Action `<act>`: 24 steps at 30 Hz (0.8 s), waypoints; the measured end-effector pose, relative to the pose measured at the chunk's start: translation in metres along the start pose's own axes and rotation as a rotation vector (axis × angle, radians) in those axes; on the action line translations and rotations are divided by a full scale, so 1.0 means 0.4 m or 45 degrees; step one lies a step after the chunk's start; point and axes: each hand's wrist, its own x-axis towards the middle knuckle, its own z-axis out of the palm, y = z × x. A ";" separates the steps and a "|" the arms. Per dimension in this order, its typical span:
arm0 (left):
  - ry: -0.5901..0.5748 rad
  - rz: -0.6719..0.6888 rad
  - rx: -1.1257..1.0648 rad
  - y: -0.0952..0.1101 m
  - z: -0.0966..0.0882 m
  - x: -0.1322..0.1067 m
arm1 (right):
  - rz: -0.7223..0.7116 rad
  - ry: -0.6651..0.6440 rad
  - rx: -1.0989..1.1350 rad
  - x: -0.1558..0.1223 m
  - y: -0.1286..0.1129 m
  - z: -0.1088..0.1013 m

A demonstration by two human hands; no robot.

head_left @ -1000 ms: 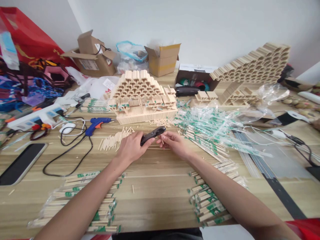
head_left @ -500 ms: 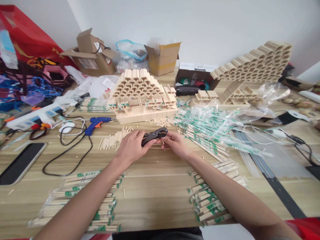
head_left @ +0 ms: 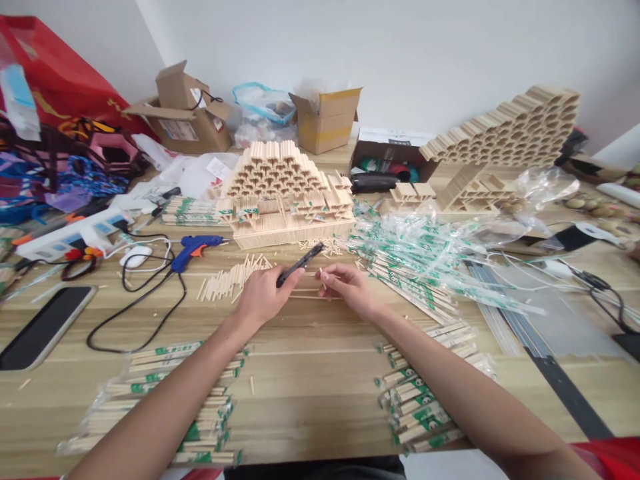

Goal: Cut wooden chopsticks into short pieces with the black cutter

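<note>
My left hand is wrapped round a black hand cutter, whose head points up and to the right. Between the thumb and fingers of my right hand is a short wooden stick piece. A small gap separates the cutter's head from that piece. Left of the cutter lies a row of short cut sticks. Behind both hands stands a stepped model built of wooden sticks, with small cut bits at its foot. Long bare sticks lie on the table under my hands.
Wrapped chopsticks lie in a left bundle, a right bundle and a heap with loose wrappers. A blue glue gun, its cable, a power strip and a phone are on the left. Cardboard boxes line the wall.
The cutter has turned and drawn away from my right hand, to the left. My right hand stays in nearly the same place, its stick piece now showing more plainly.
</note>
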 end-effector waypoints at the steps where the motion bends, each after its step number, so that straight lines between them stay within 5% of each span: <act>1: 0.008 -0.015 -0.090 -0.002 -0.002 0.003 | -0.018 0.018 0.012 0.000 0.000 0.000; 9: -0.122 -0.105 -0.679 -0.015 0.004 0.006 | -0.175 0.079 -0.053 -0.001 0.005 0.002; 17: 0.002 -0.101 -0.582 -0.024 0.014 0.011 | -0.549 0.165 -0.918 -0.012 0.016 0.000; 24: 0.084 -0.145 -0.467 -0.039 0.019 0.017 | -0.819 0.112 -1.274 -0.018 0.015 -0.001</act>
